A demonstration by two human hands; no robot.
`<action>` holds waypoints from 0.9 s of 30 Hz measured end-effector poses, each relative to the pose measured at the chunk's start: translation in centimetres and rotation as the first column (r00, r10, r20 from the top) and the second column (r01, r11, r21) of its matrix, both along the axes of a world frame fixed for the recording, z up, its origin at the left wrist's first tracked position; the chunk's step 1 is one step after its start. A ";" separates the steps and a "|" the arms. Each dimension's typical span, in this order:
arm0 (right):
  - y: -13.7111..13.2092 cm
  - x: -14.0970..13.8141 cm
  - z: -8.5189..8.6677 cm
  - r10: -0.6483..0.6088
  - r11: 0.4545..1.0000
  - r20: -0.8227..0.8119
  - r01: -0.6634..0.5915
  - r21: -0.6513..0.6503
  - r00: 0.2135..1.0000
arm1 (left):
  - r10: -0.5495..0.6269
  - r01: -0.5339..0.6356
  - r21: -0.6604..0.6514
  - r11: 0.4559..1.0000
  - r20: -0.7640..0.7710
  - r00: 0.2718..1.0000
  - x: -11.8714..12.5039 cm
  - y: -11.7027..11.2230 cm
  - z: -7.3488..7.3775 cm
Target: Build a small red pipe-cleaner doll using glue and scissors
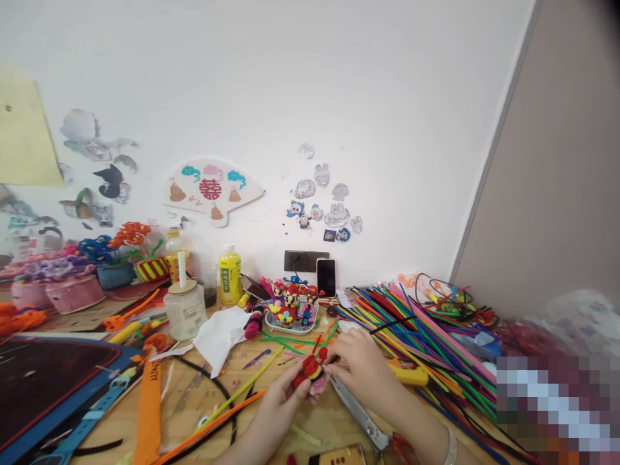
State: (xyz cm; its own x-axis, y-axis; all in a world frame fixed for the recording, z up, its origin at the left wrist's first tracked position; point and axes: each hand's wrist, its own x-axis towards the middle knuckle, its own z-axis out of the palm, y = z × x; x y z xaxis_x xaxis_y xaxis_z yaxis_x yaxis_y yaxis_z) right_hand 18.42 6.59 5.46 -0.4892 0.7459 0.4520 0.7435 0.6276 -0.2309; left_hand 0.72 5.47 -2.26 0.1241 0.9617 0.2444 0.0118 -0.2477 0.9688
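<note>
My left hand (pixel 278 400) grips a small red, yellow and pink pipe-cleaner figure (pixel 310 372) above the wooden table (pixel 252 420). My right hand (pixel 361 365) pinches the same figure from the right side, fingers pressed together on it. A black pipe cleaner (pixel 397 323) rises from near my right hand's fingers toward the right. Scissors (pixel 361 416) lie on the table just under my right wrist.
A heap of coloured pipe cleaners (pixel 426 336) fills the right side. A tray of finished figures (pixel 293 310), a phone (pixel 326 278), a yellow bottle (pixel 230 274), a lidded jar (pixel 184 310) and white tissue (pixel 220 336) sit behind. A dark board (pixel 48 381) lies left.
</note>
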 end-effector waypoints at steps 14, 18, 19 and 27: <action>-0.1 -0.5 -0.3 -0.021 1.000 0.040 0.020 0.011 0.999 | 0.047 -0.047 0.088 0.995 0.002 0.999 0.3 -0.2 -0.5; 0.0 -0.5 -0.3 -0.022 1.000 0.050 0.022 0.008 0.999 | 0.077 -0.068 0.127 0.989 -0.066 0.995 0.4 0.0 -0.4; 0.0 -0.6 -0.2 -0.021 1.000 0.056 0.021 0.004 0.998 | 0.086 -0.076 0.128 0.989 -0.073 0.994 0.3 0.0 -0.5; -0.2 -0.6 -0.5 -0.021 1.000 0.080 0.020 0.006 0.997 | 0.149 -0.139 0.106 0.985 -0.094 0.984 0.0 0.4 -1.3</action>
